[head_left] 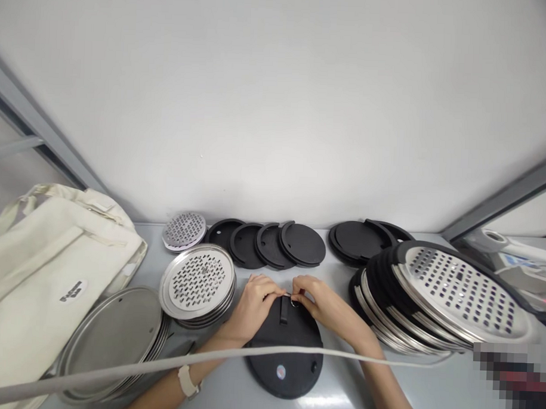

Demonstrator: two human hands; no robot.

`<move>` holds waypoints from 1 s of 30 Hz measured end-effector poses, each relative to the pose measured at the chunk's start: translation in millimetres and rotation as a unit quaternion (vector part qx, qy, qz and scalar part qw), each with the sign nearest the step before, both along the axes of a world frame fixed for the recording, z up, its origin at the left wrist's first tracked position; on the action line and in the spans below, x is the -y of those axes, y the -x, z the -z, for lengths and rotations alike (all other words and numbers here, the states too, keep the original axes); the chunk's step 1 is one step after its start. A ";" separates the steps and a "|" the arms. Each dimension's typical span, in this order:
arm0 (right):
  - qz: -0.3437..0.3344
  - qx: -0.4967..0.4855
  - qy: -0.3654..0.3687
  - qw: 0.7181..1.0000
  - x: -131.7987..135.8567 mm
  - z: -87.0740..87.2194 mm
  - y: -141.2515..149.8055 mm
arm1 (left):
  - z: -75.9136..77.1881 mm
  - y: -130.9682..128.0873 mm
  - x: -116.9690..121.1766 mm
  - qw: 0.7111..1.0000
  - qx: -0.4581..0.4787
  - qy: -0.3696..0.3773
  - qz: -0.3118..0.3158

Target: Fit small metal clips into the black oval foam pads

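Note:
A round black disc (278, 366) lies flat on the grey table in front of me, with a short black strap (284, 310) near its far edge and a small round sticker low on its face. Over that far edge, a small thin metal ring (293, 302) shows between my fingertips. My left hand (261, 298) is closed in a pinch at the ring's left side, above the strap. From the right, my right hand (313, 295) pinches the same ring between thumb and fingers. My fingertips partly hide the ring.
Perforated metal grater plates (201, 279) are stacked at left, beside plain metal lids (116, 336) and a cream bag (41, 280). Black discs (302, 244) lean along the wall. At right stands a tilted stack of grater plates (462, 294). A pale cord (232, 352) crosses in front.

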State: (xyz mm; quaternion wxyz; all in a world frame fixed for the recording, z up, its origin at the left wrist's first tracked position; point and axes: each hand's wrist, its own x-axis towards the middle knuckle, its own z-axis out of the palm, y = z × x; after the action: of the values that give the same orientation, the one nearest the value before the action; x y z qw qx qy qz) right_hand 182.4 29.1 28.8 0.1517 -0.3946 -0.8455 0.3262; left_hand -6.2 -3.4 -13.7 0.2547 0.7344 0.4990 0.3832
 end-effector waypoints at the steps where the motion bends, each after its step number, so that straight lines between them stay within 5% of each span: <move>1: 0.000 -0.001 -0.002 1.000 -0.2 0.5 0.2 | 0.1 -0.2 -0.1 1.000 -0.003 -0.003 -0.002; 30: -0.001 0.057 -0.050 0.997 -0.2 7.6 7.1 | 0.7 -1.7 -2.8 0.998 0.062 0.023 -0.003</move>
State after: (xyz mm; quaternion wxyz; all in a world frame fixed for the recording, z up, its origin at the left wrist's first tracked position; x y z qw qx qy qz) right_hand 175.3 29.2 21.2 0.1229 -0.4039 -0.8681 0.2610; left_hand -4.6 -0.6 -14.4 0.3009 0.7015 0.4932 0.4172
